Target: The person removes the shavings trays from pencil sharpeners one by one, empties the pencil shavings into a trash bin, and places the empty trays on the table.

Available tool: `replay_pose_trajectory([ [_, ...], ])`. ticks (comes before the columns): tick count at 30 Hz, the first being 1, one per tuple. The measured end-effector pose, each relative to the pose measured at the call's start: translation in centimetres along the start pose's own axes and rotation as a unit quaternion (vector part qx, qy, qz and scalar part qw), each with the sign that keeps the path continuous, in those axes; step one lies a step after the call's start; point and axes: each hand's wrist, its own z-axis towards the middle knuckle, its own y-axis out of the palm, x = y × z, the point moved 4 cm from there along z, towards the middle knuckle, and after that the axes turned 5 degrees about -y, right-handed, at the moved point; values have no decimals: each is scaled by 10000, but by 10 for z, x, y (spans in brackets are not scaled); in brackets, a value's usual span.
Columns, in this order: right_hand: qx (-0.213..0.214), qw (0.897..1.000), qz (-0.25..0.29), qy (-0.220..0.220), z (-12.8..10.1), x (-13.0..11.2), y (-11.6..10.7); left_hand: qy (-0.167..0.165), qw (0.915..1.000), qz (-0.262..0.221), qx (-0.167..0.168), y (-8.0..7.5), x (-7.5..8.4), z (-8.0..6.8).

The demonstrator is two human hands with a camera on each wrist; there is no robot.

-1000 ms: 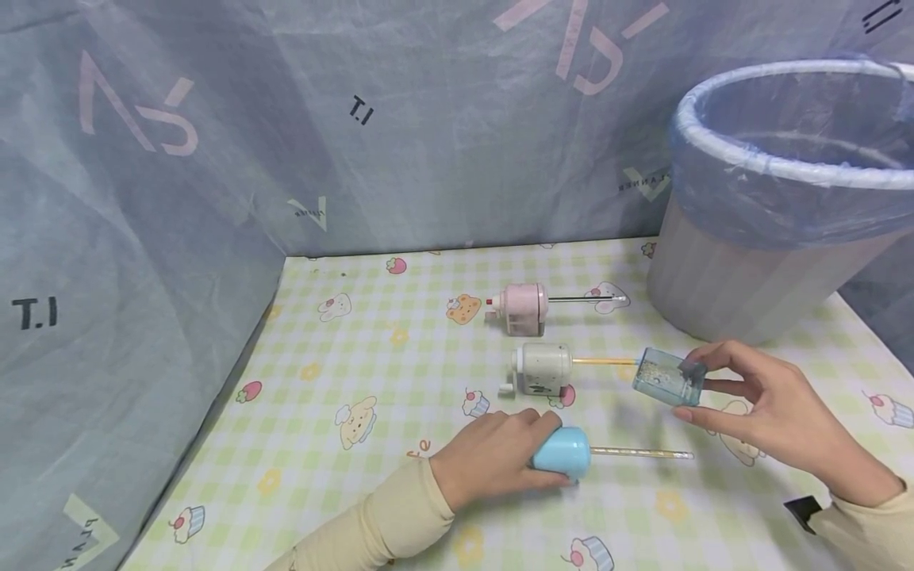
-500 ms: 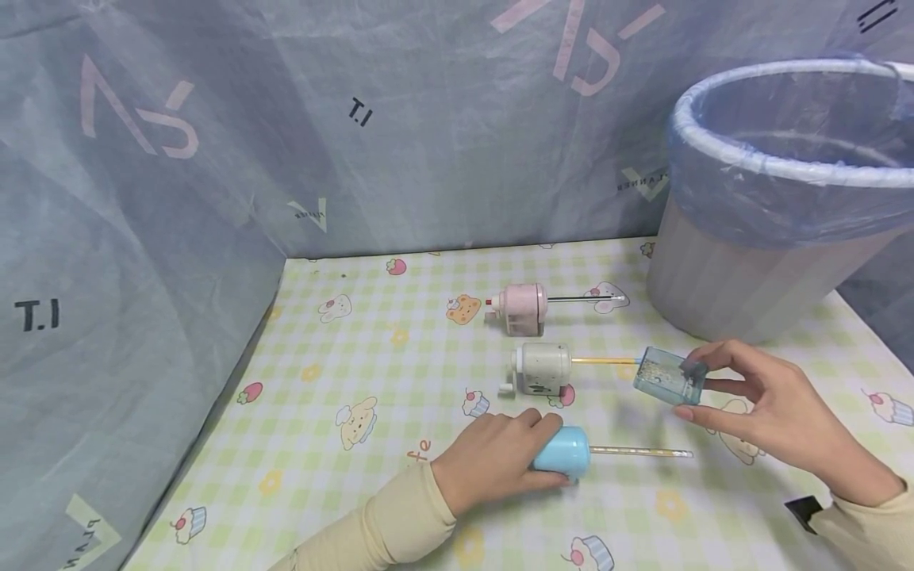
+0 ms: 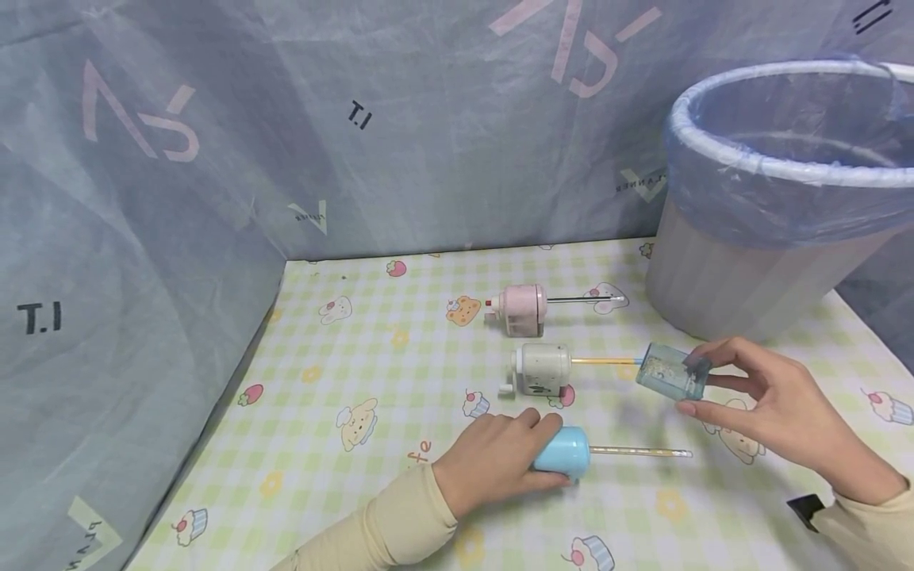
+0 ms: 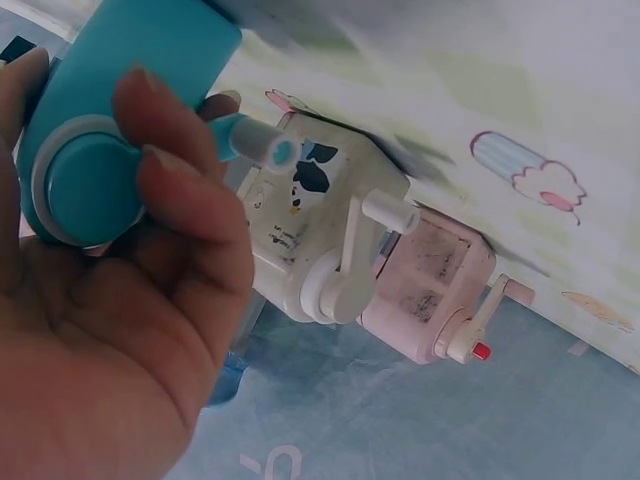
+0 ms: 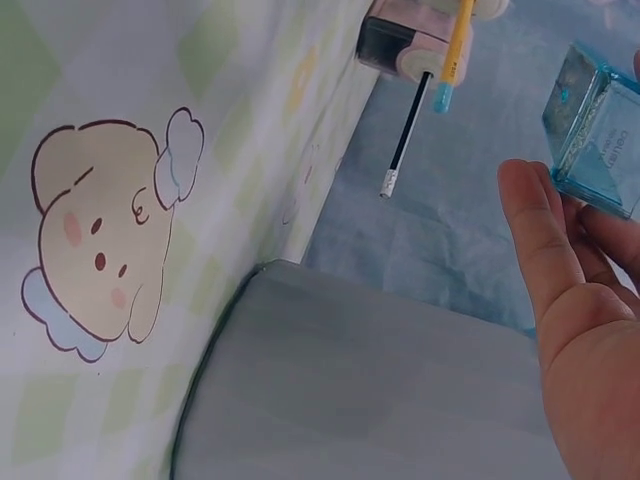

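Observation:
My left hand grips a blue crank pencil sharpener that lies near the front of the table, a patterned pencil sticking out to its right. In the left wrist view the fingers curl around the blue body, beside its crank handle. Above the table, my right hand pinches a clear bluish shavings drawer between thumb and fingers. Grey shavings show inside this drawer, which is held tilted. Its near end hides nothing of the blue sharpener but overlaps the tip of a yellow pencil.
Behind the blue sharpener stand a white sharpener holding the yellow pencil and a pink sharpener holding a black pencil. A large bin with a blue liner is at the back right. Grey-blue cloth walls the back and left.
My right hand has tipped the shavings drawer slightly and raised it a little. My left hand keeps its grip on the blue sharpener, unmoved.

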Motion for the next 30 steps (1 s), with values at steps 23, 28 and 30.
replay_pose_trajectory([
  [23,521,9983,201,184,6,-4,-15,-8,9999,-104,-34,1,1,0],
  [28,549,9978,224,296,8,-5,-19,15,10000,-36,48,1,1,-1],
  [30,534,9978,176,342,9,-5,-21,8,10000,-23,62,1,0,-1],
])
